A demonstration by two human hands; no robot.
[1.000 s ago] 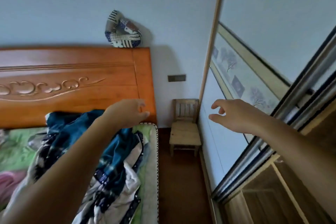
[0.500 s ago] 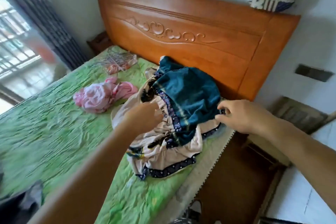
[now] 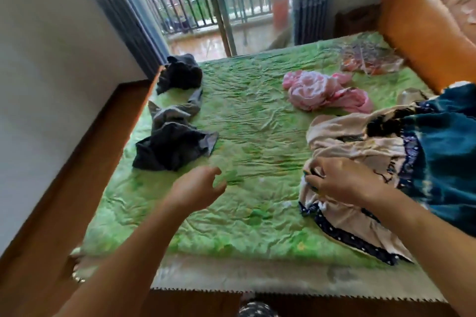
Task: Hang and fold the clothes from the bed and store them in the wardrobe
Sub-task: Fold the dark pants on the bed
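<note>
A bed with a green crinkled cover (image 3: 257, 116) fills the view. At the right lies a heap of cream cloth with a dark dotted trim (image 3: 355, 213) and a teal garment (image 3: 448, 157) on top. My right hand (image 3: 337, 179) grips the cream cloth at its left edge, fingers curled into the fabric. My left hand (image 3: 198, 188) hovers over the bare cover, fingers loosely curled, holding nothing. A pink garment (image 3: 322, 91) lies crumpled farther back. Dark grey trousers (image 3: 172, 141) lie bunched at the left, with another dark garment (image 3: 181, 73) behind them.
A patterned cloth (image 3: 371, 59) lies near the orange wooden headboard (image 3: 422, 23) at the right. The wooden footboard (image 3: 85, 162) runs down the left. A barred balcony door (image 3: 206, 0) and dark curtains (image 3: 309, 0) stand beyond the bed.
The view swung left from the headboard to the whole bed. My right hand moved from the teal garment's edge to the cream cloth and gripped it. My left hand left the heap.
</note>
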